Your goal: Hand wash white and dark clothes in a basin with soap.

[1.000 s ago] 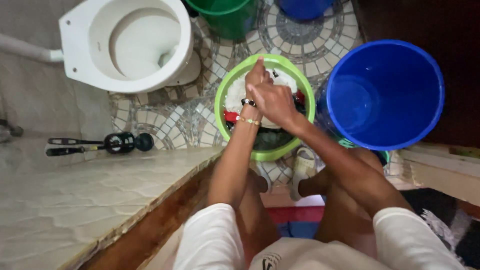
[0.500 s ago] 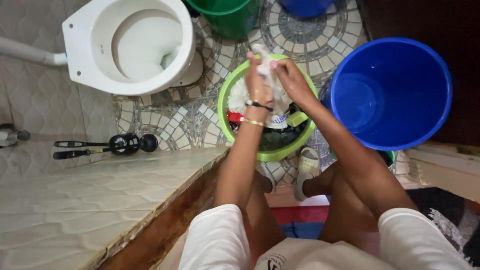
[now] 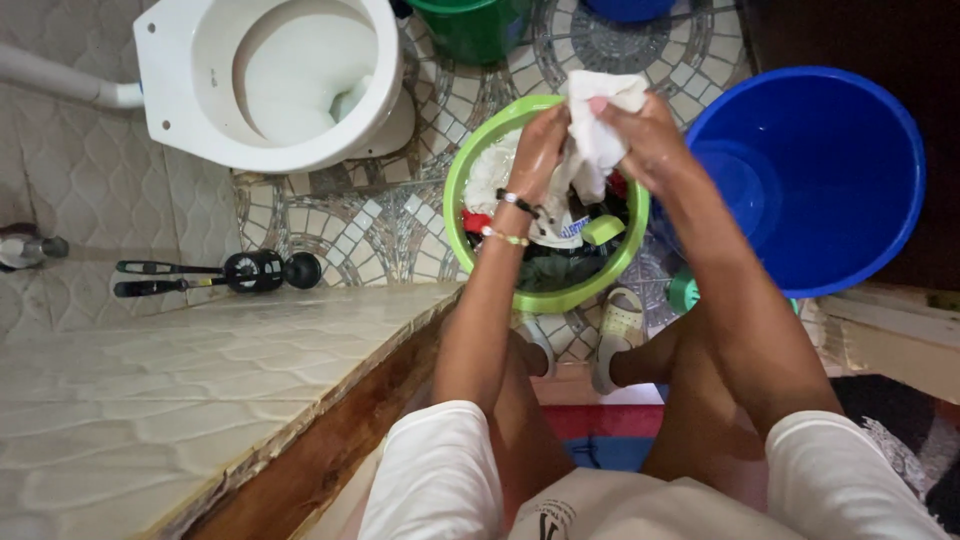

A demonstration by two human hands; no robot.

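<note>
Both hands are up over the lime-green basin (image 3: 470,165), and between them is a wet white cloth (image 3: 597,125). The left hand (image 3: 540,150) has its fingers closed on the cloth's lower fold, and the right hand (image 3: 650,140) is clamped around the upper bunch, so the 2 grips sit close together with the fabric stretched and crumpled between them. The cloth hangs just above the basin's far rim, clear of the pile below.

That pile fills the basin: more white fabric, something red (image 3: 478,221), dark garments (image 3: 560,270) and a pale green bar, likely soap (image 3: 603,230), resting on top.

To my eye this is the scrubbing or wringing stage of hand-washing 1 piece. The next move seems to call for working the 2 fists against each other while keeping the drip over the basin.

Just to the right stands a large blue bucket (image 3: 880,240) holding water. A white toilet bowl (image 3: 180,110) sits to the left on the mosaic floor (image 3: 340,230), with a black plunger (image 3: 250,271) lying beside it.
</note>
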